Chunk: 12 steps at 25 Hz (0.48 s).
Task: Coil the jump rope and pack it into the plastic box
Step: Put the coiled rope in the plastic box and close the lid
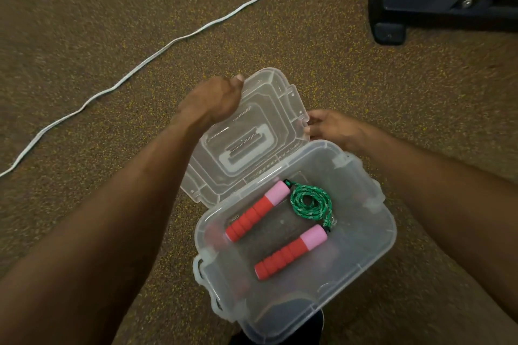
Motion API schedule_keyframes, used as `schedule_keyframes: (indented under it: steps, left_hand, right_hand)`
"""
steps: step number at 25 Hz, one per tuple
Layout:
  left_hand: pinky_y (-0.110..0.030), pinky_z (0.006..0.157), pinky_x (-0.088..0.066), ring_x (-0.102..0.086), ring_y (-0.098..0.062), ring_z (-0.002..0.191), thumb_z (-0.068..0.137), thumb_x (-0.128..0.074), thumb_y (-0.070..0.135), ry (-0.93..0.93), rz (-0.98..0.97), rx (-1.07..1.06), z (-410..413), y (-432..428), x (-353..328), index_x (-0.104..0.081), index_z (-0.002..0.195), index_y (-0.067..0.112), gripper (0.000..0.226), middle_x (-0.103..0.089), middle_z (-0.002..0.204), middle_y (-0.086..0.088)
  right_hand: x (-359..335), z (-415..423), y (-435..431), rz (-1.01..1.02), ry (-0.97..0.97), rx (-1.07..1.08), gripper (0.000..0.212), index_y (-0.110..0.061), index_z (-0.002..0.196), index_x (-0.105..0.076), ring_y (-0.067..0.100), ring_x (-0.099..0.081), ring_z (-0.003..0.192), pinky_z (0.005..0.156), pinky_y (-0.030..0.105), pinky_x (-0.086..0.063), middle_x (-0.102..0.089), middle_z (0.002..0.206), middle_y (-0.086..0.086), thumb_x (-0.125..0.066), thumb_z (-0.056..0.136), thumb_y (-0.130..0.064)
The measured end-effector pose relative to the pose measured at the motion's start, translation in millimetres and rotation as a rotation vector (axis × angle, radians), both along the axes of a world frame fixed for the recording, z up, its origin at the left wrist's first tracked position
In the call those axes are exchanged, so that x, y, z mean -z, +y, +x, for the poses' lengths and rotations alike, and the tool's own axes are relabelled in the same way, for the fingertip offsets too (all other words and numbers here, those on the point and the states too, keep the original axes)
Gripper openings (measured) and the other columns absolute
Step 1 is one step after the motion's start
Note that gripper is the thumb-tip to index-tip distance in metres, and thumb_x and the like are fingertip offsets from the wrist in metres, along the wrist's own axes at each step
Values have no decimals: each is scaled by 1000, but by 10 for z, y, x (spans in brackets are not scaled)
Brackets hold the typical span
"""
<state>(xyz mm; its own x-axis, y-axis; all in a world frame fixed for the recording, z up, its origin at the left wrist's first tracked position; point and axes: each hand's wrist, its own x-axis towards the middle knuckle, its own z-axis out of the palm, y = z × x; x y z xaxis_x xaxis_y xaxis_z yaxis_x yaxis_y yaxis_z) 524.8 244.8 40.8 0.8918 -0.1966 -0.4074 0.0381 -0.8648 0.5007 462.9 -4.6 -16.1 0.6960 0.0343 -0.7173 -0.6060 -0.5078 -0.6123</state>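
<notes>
A clear plastic box stands on the floor below me. Inside it lies the jump rope: a coiled green cord and two red-and-pink foam handles side by side. The clear lid is tilted up over the box's far edge. My left hand grips the lid's far left edge, thumb on top. My right hand holds the lid's right edge near its latch notch.
A white cord snakes across the speckled brown carpet from lower left to upper right. A black metal equipment foot stands at the upper right. A dark shoe tip shows under the box's near edge.
</notes>
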Motion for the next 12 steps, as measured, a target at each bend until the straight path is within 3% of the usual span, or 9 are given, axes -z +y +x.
schedule_keyframes:
  steps: [3, 6, 8, 10, 12]
  left_hand:
    - [-41, 76, -45, -61, -35, 88, 101, -22, 57, -57, 6, 64, -151, -145, -285, -58, 88, 10, 61, -63, 91, -16]
    - [-40, 76, -43, -56, -29, 89, 100, -27, 60, -124, 65, 127, -437, -287, -588, -57, 103, 16, 53, -60, 95, -9]
    - [-46, 83, -49, -59, -31, 94, 96, -31, 64, -175, 108, 156, -647, -347, -739, -58, 111, 18, 56, -64, 103, -10]
    - [-49, 85, -51, -61, -36, 101, 93, -38, 65, -203, 103, 175, -911, -392, -872, -59, 113, 20, 54, -65, 112, -14]
    - [-47, 84, -51, -60, -37, 105, 91, -43, 65, -232, 116, 180, -1213, -435, -986, -59, 115, 22, 52, -63, 117, -15]
  right_hand:
    - [-164, -96, -54, 175, 98, 188, 30, -19, 125, -64, 30, -73, 101, 89, 49, -58, -77, 107, 9, -52, 100, -8]
    - [-472, -177, -79, 115, -3, 299, 26, -21, 121, -65, 21, -70, 92, 84, 41, -59, -74, 111, 6, -50, 102, -12]
    - [-748, -241, -88, 98, -103, 418, 21, -16, 117, -65, 19, -62, 85, 75, 32, -55, -69, 102, 7, -53, 102, -24]
    - [-1050, -367, -79, 179, -113, 511, 37, -11, 112, -67, 17, -63, 79, 65, 28, -53, -68, 92, 5, -58, 97, -43]
    - [-1291, -533, -73, 210, -79, 547, 51, -9, 113, -66, 15, -66, 80, 64, 27, -56, -69, 95, 5, -63, 89, -55]
